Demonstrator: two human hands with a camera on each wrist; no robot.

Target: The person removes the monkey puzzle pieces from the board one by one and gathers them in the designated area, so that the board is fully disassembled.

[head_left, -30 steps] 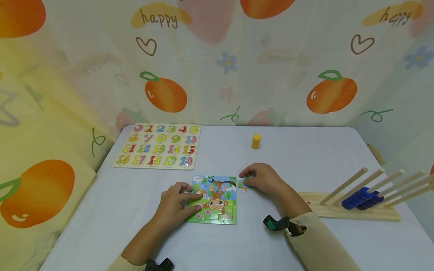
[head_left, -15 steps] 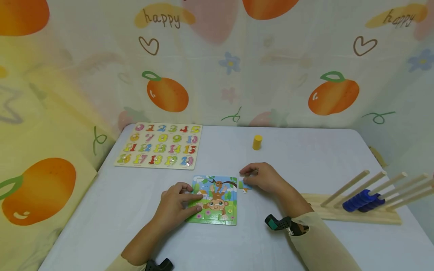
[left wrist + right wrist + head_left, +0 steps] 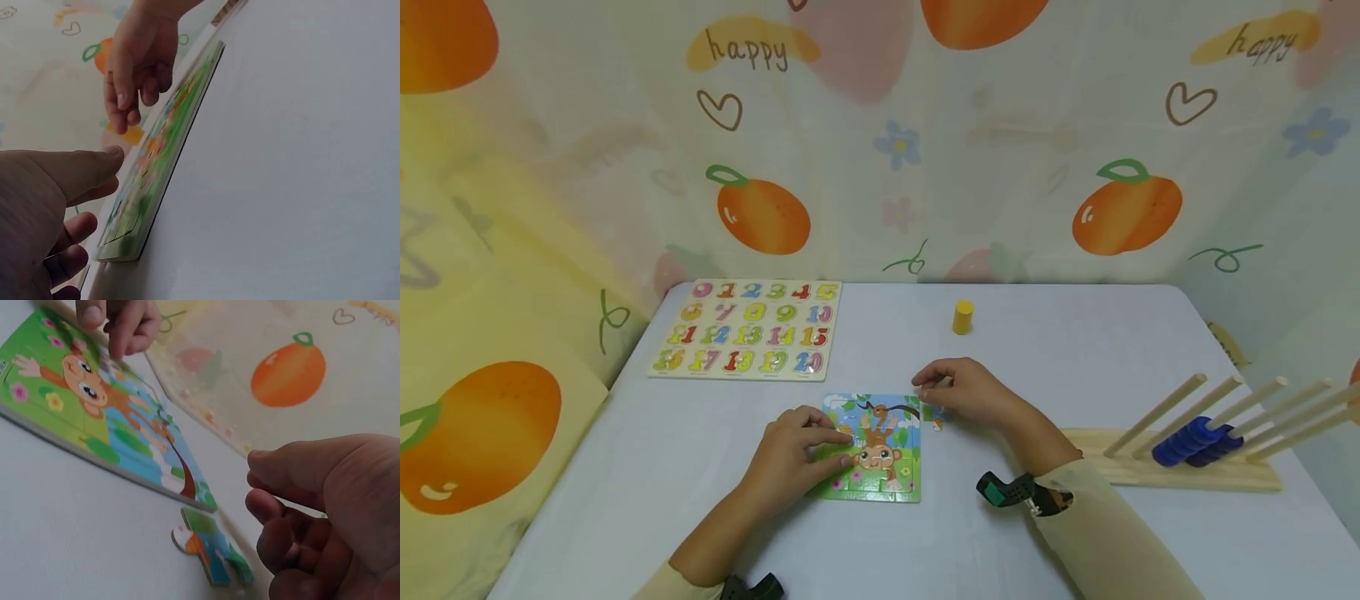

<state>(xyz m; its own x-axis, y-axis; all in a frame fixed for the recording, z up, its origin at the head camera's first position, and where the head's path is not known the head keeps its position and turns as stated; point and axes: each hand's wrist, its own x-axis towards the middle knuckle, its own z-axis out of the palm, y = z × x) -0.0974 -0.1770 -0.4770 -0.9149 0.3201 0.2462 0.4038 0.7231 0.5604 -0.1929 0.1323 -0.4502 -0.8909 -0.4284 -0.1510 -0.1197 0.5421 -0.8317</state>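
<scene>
A square monkey jigsaw puzzle [image 3: 887, 479] lies on the white table, in its board with a green lower edge. My left hand [image 3: 790, 450] is at its left side, thumb and forefinger extended over the picture. Whether they touch it, I cannot tell. Just off the board's right edge lies a loose jigsaw piece [image 3: 209, 544], blue and green with an orange and white patch. My right hand [image 3: 966, 390] hovers beside and partly over this piece in the head view, fingers loosely bent. In the right wrist view nothing shows between thumb and fingers [image 3: 265, 503].
At the back left lies a number board [image 3: 745, 333] with coloured numerals. A yellow cylinder [image 3: 962, 317] stands behind the right hand. On the right, a wooden peg stand [image 3: 1195, 471] has slanting rods and blue rings [image 3: 1187, 442]. A printed curtain [image 3: 970, 167] hangs behind the table.
My right hand has shifted slightly left, toward the puzzle's upper right corner. The loose piece stays by the board, and my left hand has barely moved. The head view has tilted a little.
</scene>
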